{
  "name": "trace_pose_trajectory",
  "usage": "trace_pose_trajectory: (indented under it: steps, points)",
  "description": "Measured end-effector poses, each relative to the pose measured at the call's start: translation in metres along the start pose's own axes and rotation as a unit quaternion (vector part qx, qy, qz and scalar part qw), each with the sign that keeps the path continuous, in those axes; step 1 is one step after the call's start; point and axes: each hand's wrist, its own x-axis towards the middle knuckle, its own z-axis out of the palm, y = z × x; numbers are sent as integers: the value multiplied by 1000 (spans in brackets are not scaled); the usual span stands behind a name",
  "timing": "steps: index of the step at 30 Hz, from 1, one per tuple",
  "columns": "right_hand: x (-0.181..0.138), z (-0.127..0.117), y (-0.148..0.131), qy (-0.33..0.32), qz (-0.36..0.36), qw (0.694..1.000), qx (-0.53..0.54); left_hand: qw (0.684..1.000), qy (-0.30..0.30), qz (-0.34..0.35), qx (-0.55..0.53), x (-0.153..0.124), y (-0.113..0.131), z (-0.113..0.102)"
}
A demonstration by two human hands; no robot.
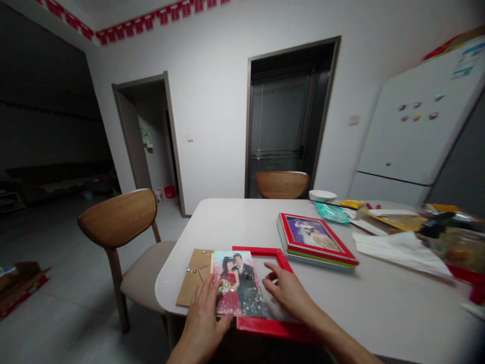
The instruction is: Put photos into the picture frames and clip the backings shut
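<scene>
A printed photo (246,283) of a couple, one in a red dress and one in a dark suit, lies over the left part of a red picture frame (265,323). My left hand (204,313) holds the photo at its lower left corner, index finger on its left side and thumb along the bottom edge. Under the photo's left side is a brown backing board (195,270) with small metal clips. My right hand (284,290) hovers by the photo's right edge, above the frame opening, fingers apart and holding nothing.
A stack of framed pictures (316,240), red on top, sits right of my right hand. Beyond it are a white bowl (322,196), a teal packet (331,212), white paper (401,250) and assorted clutter. Wooden chairs (117,220) stand at the white table (235,215).
</scene>
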Motion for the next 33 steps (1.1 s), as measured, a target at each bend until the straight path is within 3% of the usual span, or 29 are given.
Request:
trace_pose_trajectory:
  steps: [3, 8, 12, 15, 18, 20, 23, 26, 28, 31, 33]
  points:
    - [5, 21, -7, -60, 85, 981, 162, 999, -33, 31, 10, 1, 6, 6]
    - [7, 31, -28, -93, 86, 957, 260, 993, -53, 97, 50, 7, 17, 13]
    - [1, 27, -60, -68, 54, 943, 322, 988, 12, 143, 63, 13, 16, 14]
    - [-4, 24, -75, -60, 31, 919, 388, 983, 75, 164, -21, 18, 15, 9]
    - [-8, 25, -71, -61, 54, 914, 398, 973, 141, 91, -159, 23, 20, 1]
    - [-11, 28, -59, -83, 108, 917, 376, 946, 181, 6, -269, 26, 27, -1]
    - [-13, 35, -44, -110, 161, 890, 412, 868, 196, -77, -450, 29, 40, 7]
    - [-12, 35, -38, -28, 124, 844, 522, 794, 171, -94, -575, 30, 51, 22]
    - [-8, 26, -36, 31, 98, 831, 547, 776, 143, -96, -606, 29, 54, 30]
    - [0, 0, -23, 70, 88, 875, 470, 784, 89, -117, -603, 24, 50, 34]
    - [6, -20, -10, 73, 110, 919, 371, 813, 63, -126, -565, 20, 45, 33]
